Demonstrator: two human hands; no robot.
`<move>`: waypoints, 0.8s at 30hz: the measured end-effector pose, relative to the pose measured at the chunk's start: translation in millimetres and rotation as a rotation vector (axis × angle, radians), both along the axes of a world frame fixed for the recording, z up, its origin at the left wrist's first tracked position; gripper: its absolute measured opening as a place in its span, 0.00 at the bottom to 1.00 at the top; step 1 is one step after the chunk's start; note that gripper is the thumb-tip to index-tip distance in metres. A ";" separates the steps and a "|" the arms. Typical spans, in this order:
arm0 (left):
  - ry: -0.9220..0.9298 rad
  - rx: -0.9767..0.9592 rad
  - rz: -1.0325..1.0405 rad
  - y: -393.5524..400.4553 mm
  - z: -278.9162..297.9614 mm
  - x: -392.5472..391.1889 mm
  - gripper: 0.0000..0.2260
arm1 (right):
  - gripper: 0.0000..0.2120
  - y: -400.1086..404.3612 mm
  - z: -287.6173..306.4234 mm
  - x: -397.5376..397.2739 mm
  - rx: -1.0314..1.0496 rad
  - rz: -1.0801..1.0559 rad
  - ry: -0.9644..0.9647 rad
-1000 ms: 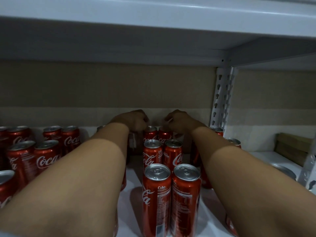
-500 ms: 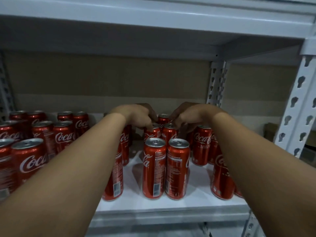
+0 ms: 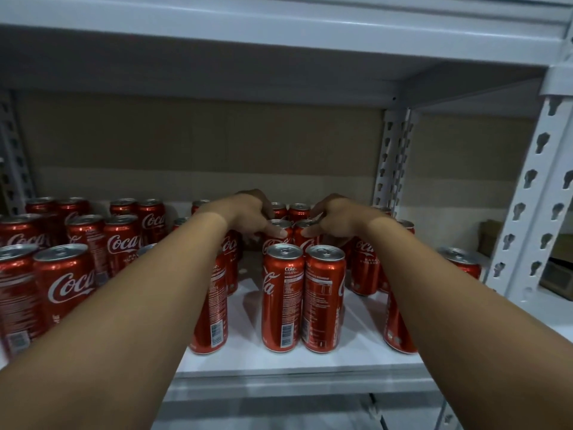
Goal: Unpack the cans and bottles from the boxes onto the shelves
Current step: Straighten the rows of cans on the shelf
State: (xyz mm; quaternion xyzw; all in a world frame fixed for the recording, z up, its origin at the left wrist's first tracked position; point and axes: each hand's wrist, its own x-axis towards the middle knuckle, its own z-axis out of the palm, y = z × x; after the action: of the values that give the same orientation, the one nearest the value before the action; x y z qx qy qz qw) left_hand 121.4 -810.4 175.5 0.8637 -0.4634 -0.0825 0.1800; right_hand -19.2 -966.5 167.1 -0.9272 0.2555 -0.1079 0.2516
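Both arms reach deep into the white shelf (image 3: 310, 363), and the step in hand looks like the placing of cans in the middle row. The left hand (image 3: 248, 214) and the right hand (image 3: 336, 217) sit over the second pair of cans (image 3: 280, 234) from the front, thumbs pointing toward each other across the can tops. The fingers curl down over the far side, so the grip of each hand is hidden: I cannot tell whether either hand clamps a can or only rests on its top.

The cans stand upright in two-wide rows running to the back of the shelf. The front pair (image 3: 302, 297) stands just before the hands, its two cans touching side by side. A bigger block of cans (image 3: 62, 274) fills the left part of the shelf, and a few more stand at the right near the upright post (image 3: 527, 193). No box is in view.

The next move, as I judge it, calls for lifting the hands straight up and drawing them back over the front pair without knocking it, since these tall, narrow cans would tip easily. Then comes a reach back to the box for more.
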 end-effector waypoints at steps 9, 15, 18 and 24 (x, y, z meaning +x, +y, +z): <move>0.223 -0.013 -0.049 -7.2 4.7 7.2 0.20 | 0.28 -8.4 9.2 1.9 -0.047 0.093 -0.031; 0.170 0.049 -0.052 -13.2 4.9 3.8 0.25 | 0.33 -9.1 10.8 4.1 -0.159 0.063 -0.003; 0.148 0.111 -0.061 -8.0 8.4 9.6 0.29 | 0.30 -12.2 11.2 3.2 -0.104 0.083 0.019; 0.285 0.006 -0.077 -9.0 7.4 9.6 0.16 | 0.30 -10.7 11.4 3.1 -0.017 0.096 0.016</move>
State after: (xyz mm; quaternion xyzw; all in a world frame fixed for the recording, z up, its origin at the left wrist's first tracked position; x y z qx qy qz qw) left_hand 131.0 -819.4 182.9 0.8254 -0.4656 -0.2123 0.2383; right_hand -16.1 -977.2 178.5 -0.9413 0.2118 -0.0905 0.2467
